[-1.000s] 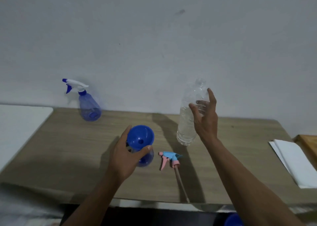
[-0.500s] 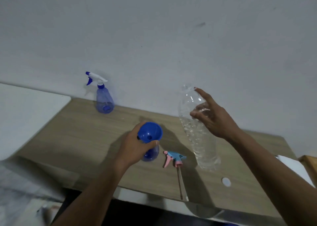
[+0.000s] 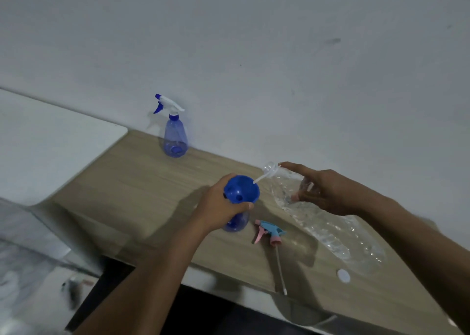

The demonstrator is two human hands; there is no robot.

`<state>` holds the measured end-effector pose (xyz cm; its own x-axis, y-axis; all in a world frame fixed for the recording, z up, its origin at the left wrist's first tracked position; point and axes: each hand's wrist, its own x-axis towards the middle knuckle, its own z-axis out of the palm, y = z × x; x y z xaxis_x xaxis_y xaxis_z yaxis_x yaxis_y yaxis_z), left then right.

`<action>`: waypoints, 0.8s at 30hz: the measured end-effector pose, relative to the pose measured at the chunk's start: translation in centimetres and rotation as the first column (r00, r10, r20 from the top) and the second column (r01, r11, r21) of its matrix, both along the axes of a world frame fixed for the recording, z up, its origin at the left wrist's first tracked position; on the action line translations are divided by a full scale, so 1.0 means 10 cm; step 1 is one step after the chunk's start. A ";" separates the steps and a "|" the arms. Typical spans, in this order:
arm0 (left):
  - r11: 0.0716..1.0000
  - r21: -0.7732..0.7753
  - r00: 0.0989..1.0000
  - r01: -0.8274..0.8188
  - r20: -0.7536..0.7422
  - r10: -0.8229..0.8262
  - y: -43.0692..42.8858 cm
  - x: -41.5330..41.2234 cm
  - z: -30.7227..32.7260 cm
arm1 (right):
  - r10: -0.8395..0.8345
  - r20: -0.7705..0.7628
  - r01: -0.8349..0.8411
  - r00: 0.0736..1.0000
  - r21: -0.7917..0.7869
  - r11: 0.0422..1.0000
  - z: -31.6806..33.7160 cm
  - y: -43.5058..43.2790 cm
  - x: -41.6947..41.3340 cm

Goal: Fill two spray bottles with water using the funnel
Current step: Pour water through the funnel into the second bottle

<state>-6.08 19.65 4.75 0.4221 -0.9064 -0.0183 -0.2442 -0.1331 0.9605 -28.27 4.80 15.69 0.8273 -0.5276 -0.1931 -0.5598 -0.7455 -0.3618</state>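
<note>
Tipped since a moment ago, the clear water bottle slants, mouth just beside the blue funnel, a stream falling in; my right hand grips its upper body, my left hand clasps the funnel atop the spray bottle near the desk's front edge.

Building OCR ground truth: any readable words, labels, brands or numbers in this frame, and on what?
No readable text anywhere in the frame.
Water bottle: clear, no label seen.
Far spray bottle, funnel, loose sprayer head, white cap: plain plastic, no print visible.
</note>
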 end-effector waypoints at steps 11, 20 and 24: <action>1.000 -0.002 1.000 0.002 -0.021 -0.002 0.02 0.00 0.06 | 0.017 -0.132 -0.023 0.991 -0.040 0.999 -0.02 0.01 0.12; 1.000 -0.008 0.998 0.013 -0.054 -0.014 0.05 0.00 0.09 | 0.004 -0.221 -0.014 0.975 -0.046 0.999 -0.03 0.04 0.17; 1.000 -0.009 0.999 0.016 -0.051 -0.017 0.05 0.00 0.09 | 0.007 -0.245 -0.019 0.970 -0.048 0.999 -0.04 0.05 0.18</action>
<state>-6.11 20.10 5.61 0.4058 -0.9134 -0.0316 -0.1970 -0.1212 0.9729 -26.46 5.31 15.32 0.7653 -0.5309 -0.3640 -0.6165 -0.7670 -0.1777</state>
